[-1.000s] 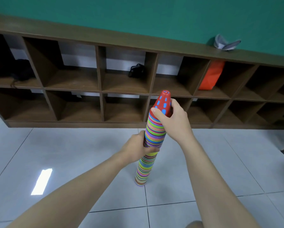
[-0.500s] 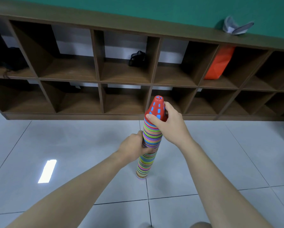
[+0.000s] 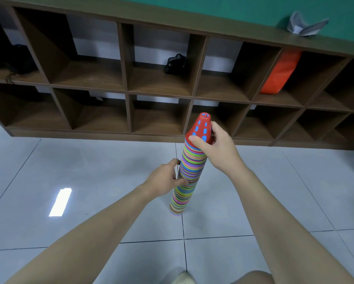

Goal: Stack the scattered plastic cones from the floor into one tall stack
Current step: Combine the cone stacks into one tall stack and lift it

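At twelve o'clock the right hand [image 3: 215,149] pinched the red cone [image 3: 200,130] (now seated lower); left hand [image 3: 167,179] gripped the stack [image 3: 189,173]; stack looked complete.

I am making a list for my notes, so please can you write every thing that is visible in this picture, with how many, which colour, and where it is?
cone stack: one, many-coloured stripes, standing on the floor in the middle
top cone: one, red with blue marks, on top of the stack
floor: one, pale grey tiles, with a bright light reflection at left
shelf unit: one, dark brown wood, open compartments, along the wall
orange bag: one, upper row compartment, right
black items: at least two, upper row, middle and far left
grey cap: one, on the shelf top, right
wall: green, behind the shelf
left hand: grips the stack's middle
right hand: holds the top cone
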A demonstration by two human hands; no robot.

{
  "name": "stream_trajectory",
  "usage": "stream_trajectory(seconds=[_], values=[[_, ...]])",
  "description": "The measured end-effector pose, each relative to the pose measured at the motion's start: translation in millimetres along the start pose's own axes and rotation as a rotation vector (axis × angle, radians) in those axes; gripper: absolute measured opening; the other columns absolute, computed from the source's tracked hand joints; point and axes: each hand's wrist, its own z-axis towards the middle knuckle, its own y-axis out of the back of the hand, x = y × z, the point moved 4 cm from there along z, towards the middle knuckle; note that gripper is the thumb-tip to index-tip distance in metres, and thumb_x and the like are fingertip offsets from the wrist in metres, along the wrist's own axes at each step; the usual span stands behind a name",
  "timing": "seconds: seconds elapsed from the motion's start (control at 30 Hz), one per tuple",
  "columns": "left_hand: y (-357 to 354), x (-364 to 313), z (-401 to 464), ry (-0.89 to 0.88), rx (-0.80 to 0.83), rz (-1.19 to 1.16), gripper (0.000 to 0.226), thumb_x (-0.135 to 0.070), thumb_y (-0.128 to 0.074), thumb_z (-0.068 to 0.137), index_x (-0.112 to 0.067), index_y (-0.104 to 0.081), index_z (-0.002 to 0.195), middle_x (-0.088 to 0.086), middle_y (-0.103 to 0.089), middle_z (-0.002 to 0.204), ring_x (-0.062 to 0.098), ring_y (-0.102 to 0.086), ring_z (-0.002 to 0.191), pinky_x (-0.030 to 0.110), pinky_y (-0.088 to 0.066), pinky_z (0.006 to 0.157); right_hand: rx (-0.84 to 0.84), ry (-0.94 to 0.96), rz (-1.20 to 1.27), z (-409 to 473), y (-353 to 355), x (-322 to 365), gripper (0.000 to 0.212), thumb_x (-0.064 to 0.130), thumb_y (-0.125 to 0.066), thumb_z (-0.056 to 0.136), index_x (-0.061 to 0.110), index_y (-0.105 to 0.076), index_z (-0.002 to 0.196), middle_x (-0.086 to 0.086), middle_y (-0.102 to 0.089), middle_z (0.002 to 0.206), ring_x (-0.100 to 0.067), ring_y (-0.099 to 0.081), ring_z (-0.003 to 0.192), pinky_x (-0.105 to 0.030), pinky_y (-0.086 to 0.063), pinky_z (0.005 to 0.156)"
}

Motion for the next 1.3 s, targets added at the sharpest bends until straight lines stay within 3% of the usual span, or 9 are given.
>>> stream_trajectory(seconds=[0.17,0.37,0.7,0.93,1.1,1.23,1.3], values=[[-4.0,40.5,-11.6,0.088,0.052,-0.02,0.084,-0.037,-0.082,0.078,-0.019,-0.033,0.143,-0.004,-0.063,0.078,0.017,-0.061,0.075,0.032,-0.048,0.063,0.005,-0.007,-0.02,1.6,-0.5,-4.4,0.064,0.048,-0.075,0.083,0.026,-0.047,0.137,0.008,-0.06,0.125,-0.014,-0.062,0.109,-0.029,-0.06,0.083],[-21.4,119.3,-28.8,0.272,0.113,-0.126,0.065,-0.023,-0.078,0.082,-0.018,-0.045,0.138,0.0,-0.064,0.09,0.017,-0.06,0.077,0.023,-0.047,0.062,-0.016,0.049,0.032,8.1,1.6,-6.3,0.045,0.043,-0.079,0.081,0.029,-0.057,0.118,0.016,-0.067,0.11,-0.005,-0.067,0.1,-0.028,-0.059,0.084],[-105.6,167.1,-16.3,0.342,0.216,-0.227,0.056,-0.021,-0.082,0.08,-0.014,-0.056,0.129,0.003,-0.062,0.103,0.019,-0.059,0.082,0.014,-0.042,0.057,-0.051,0.029,0.116,18.7,35.5,-29.2,0.036,0.029,-0.073,0.09,0.017,-0.057,0.12,-0.002,-0.07,0.115,-0.017,-0.07,0.106,-0.036,-0.059,0.088],[-146.6,167.8,11.5,0.392,0.26,-0.302,0.06,-0.015,-0.083,0.078,-0.013,-0.054,0.131,0.007,-0.062,0.109,0.022,-0.059,0.091,0.025,-0.044,0.074,-0.098,-0.044,0.159,14.3,56.5,-46.8,0.033,0.023,-0.066,0.094,0.015,-0.053,0.124,0.001,-0.07,0.113,-0.009,-0.071,0.099,-0.021,-0.056,0.072],[-166.3,172.9,24.3,0.428,0.265,-0.343,0.067,-0.012,-0.083,0.077,-0.008,-0.051,0.135,0.008,-0.062,0.11,0.024,-0.059,0.091,0.028,-0.046,0.076,-0.144,-0.056,0.16,11.4,66.8,-55.4,0.025,0.023,-0.064,0.096,0.022,-0.053,0.119,0.008,-0.07,0.109,-0.009,-0.071,0.102,-0.025,-0.058,0.075],[-179.6,175.3,30.0,0.49,0.276,-0.44,0.086,-0.014,-0.085,0.069,-0.004,-0.041,0.142,0.012,-0.061,0.118,0.028,-0.061,0.1,0.032,-0.048,0.079,-0.18,-0.068,0.176,7.4,75.1,-65.9,0.021,0.026,-0.063,0.096,0.029,-0.053,0.115,0.015,-0.07,0.106,-0.007,-0.07,0.103,-0.025,-0.058,0.077],[-185.8,176.9,33.4,0.523,0.273,-0.442,0.076,-0.01,-0.083,0.074,0.003,-0.045,0.137,0.018,-0.064,0.117,0.033,-0.062,0.105,0.038,-0.05,0.079,-0.191,-0.075,0.189,5.6,79.6,-70.3,0.029,0.037,-0.066,0.088,0.031,-0.054,0.114,0.013,-0.07,0.109,-0.01,-0.069,0.106,-0.028,-0.058,0.08]])
